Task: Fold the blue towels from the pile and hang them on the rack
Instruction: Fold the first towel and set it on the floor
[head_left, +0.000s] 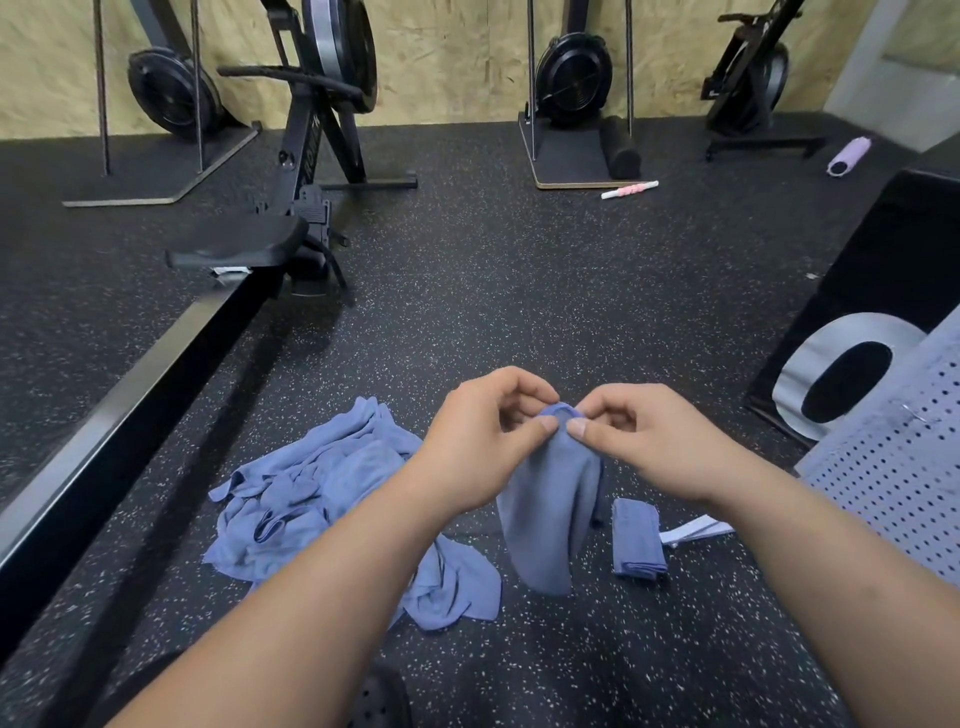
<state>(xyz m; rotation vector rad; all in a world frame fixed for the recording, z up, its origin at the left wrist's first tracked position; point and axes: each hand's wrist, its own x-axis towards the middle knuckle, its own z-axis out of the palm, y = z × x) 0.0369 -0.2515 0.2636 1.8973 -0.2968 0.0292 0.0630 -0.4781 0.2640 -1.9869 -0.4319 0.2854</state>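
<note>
A blue towel (548, 519) hangs down in front of me above the floor. My left hand (483, 436) and my right hand (644, 441) both pinch its top edge, thumbs nearly touching. A crumpled pile of blue towels (322, 499) lies on the speckled black floor below and left of my left hand. One folded blue towel (638, 540) lies on the floor to the right of the hanging towel. A pale perforated panel (893, 483) stands at the right edge; whether it belongs to the rack I cannot tell.
A rowing machine's long rail (130, 400) and seat (234, 244) run along the left. A black box with a silver letter (872, 332) stands at the right. More exercise machines line the far wall. A white strip (696, 531) lies beside the folded towel.
</note>
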